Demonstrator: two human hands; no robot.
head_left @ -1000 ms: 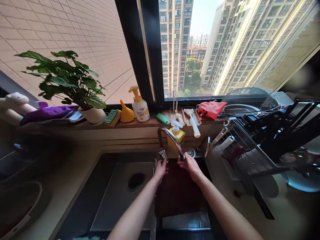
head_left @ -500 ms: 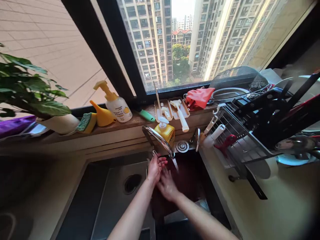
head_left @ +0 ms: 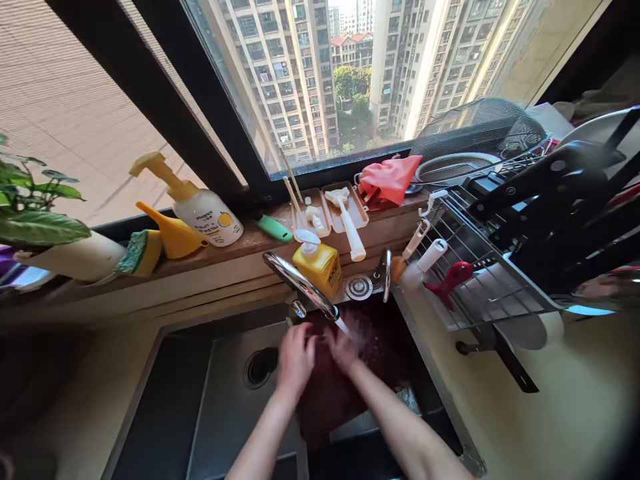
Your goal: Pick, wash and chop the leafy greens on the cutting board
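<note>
My left hand hangs over the divider of the double sink, its fingers loosely bent and apart, holding nothing visible. To its right, my right hand is in the water stream under the chrome faucet. Splashing water and motion blur soften its fingers, which look spread and hold nothing I can see. A small gap separates the two hands. Beneath them the right basin has a dark reddish bottom. Behind the faucet stands a yellow pump bottle.
On the sill are a potted plant, a sponge, a yellow funnel, a white pump bottle, a white brush and red cloth. A wire rack with black-handled tools is at the right. The left basin has a drain.
My hands were close together beside the stream; now they are apart. My right hand has moved right into the water, which splashes. The camera view has shifted.
</note>
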